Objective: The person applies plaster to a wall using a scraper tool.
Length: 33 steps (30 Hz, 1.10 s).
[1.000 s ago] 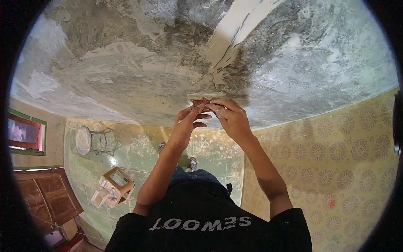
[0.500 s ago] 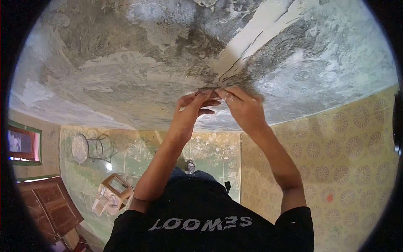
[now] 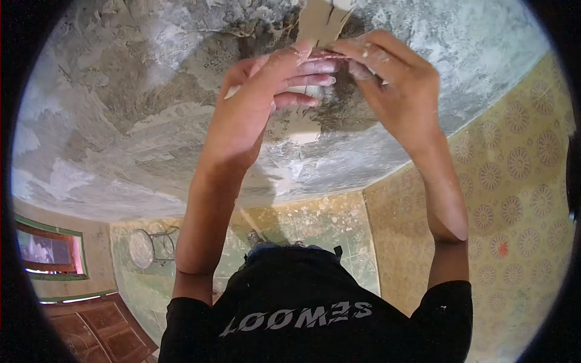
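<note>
Both my hands are raised to a patchy grey plaster wall (image 3: 163, 115), close under a beige band of filler (image 3: 318, 24) with dark cracks along it. A thin flat piece (image 3: 327, 56), seen almost edge-on, spans the gap between them; its full shape is hidden. My left hand (image 3: 257, 97) pinches its left end between thumb and forefinger, the other fingers stretched out below. At the right end, the fingers of my right hand (image 3: 402, 85) are closed on the same piece. Whitish smears mark my fingers.
A yellow patterned wall (image 3: 484, 175) meets the plaster on the right. On the green tiled floor (image 3: 290, 224) at the left lies a round-seat stool (image 3: 142, 248). Beyond it are a green-framed window (image 3: 48, 248) and a brown wooden door (image 3: 100, 330).
Both hands have moved up the wall with the thin flat piece, nearer the camera. The view has shifted, and the wooden box-like stool on the floor is now hidden behind my left arm.
</note>
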Motion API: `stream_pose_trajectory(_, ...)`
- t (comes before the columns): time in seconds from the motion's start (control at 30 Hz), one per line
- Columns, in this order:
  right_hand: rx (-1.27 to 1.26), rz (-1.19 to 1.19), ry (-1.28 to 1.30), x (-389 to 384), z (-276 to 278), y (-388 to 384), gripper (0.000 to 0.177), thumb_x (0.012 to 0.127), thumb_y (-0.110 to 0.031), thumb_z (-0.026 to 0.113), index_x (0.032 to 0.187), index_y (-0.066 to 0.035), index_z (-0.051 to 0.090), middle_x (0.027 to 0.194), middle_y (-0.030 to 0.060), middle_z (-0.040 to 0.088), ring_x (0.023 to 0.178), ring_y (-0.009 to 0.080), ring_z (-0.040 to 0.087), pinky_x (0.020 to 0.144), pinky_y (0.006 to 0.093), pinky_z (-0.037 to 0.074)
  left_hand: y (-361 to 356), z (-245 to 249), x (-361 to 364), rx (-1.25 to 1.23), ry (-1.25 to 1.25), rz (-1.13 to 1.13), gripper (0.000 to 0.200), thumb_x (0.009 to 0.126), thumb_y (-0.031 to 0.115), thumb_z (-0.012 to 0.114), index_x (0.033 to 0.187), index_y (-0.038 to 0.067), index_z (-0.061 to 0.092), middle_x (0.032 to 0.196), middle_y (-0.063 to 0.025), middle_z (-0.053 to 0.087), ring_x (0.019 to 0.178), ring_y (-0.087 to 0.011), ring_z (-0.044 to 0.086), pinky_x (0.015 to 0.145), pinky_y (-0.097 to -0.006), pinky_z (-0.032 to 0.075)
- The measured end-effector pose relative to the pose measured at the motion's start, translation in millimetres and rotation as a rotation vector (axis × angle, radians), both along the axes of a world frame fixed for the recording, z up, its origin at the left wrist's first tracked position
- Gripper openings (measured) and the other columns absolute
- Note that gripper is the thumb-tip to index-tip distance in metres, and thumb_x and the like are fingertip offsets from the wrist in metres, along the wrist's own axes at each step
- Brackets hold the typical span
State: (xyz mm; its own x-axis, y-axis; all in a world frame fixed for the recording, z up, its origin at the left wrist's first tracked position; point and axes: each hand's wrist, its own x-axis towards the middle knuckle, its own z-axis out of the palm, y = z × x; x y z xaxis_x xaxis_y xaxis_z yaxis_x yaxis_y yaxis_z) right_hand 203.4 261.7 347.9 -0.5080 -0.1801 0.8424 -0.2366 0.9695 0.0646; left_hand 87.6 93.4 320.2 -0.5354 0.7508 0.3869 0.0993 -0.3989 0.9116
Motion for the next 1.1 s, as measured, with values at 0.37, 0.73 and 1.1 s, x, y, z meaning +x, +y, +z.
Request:
stream_pose_trajectory(0.37, -0.665, 0.137, -0.158, 60.7, -60.7, 3.5, 0.018, 0.086, 0.003, 0.069, 0.103, -0.001, 0.063, 0.091, 0.0095, 0.068, 0.078, 0.0162, 0.071, 0.066, 0.0243, 0.060, -69.8, -69.5, 42.1, -0.178, 0.026, -0.074, 0.047, 0.098, 0.036, 0.062, 0.116, -0.006, 0.069, 0.099, -0.0195, 0.075, 0.091, -0.0260, 0.072, 0.078, -0.0358, 0.055)
stream_pose_trajectory(0.73, -0.966, 0.175, -0.031, 49.5, -9.1, -5.8, 0.028, 0.099, -0.004, 0.051, 0.126, 0.003, 0.052, 0.102, 0.0144, 0.067, 0.086, 0.0176, 0.069, 0.070, 0.0297, 0.060, -134.6, -179.5, 9.2, -0.317, -0.207, 0.244, 0.044, 0.099, 0.035, 0.061, 0.117, -0.005, 0.068, 0.101, -0.0175, 0.074, 0.091, -0.0240, 0.071, 0.079, -0.0364, 0.054)
stream_pose_trajectory(1.1, -0.083, -0.181, -0.080, 41.3, 77.1, -10.8, 0.039, 0.097, 0.006, 0.048, 0.128, -0.010, 0.063, 0.131, 0.0107, 0.065, 0.123, 0.0294, 0.061, 0.102, 0.0458, 0.052, -171.1, -208.7, -63.2, -0.443, -0.205, 0.216, 0.044, 0.099, 0.035, 0.063, 0.116, -0.004, 0.067, 0.102, -0.0173, 0.074, 0.090, -0.0231, 0.070, 0.077, -0.0354, 0.054)
